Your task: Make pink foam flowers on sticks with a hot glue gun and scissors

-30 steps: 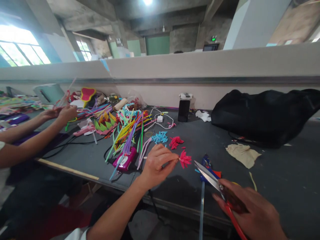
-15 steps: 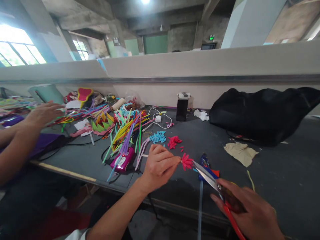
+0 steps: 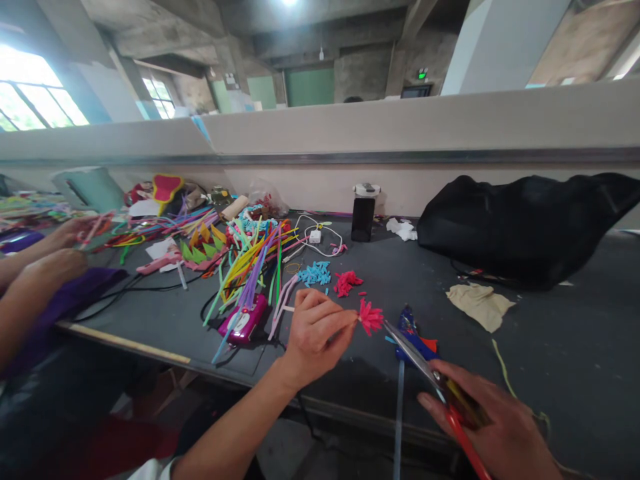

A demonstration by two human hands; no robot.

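Observation:
My left hand [image 3: 313, 330] pinches a small red fringed flower piece [image 3: 371, 316] between thumb and fingers, holding it just above the dark table [image 3: 575, 333]. My right hand [image 3: 495, 427] grips red-handled scissors [image 3: 425, 367], whose blade tips touch the right side of the flower piece. A blue glue gun [image 3: 413, 330] lies on the table under the blades. Loose red bits [image 3: 347, 282] and light blue bits [image 3: 315, 273] lie just beyond my left hand.
A pile of coloured pipe cleaners [image 3: 250, 257] and a pink device [image 3: 245, 323] sit to the left. A black bag [image 3: 525, 227], a beige cloth [image 3: 479, 301], a black bottle [image 3: 363, 215] and a white charger cable [image 3: 315, 238] lie further back. Another person's hands [image 3: 60, 247] work at far left.
The scissors have closed in on the flower piece from the right, their tips now against it. The other person's hands at the left have dropped lower and shifted.

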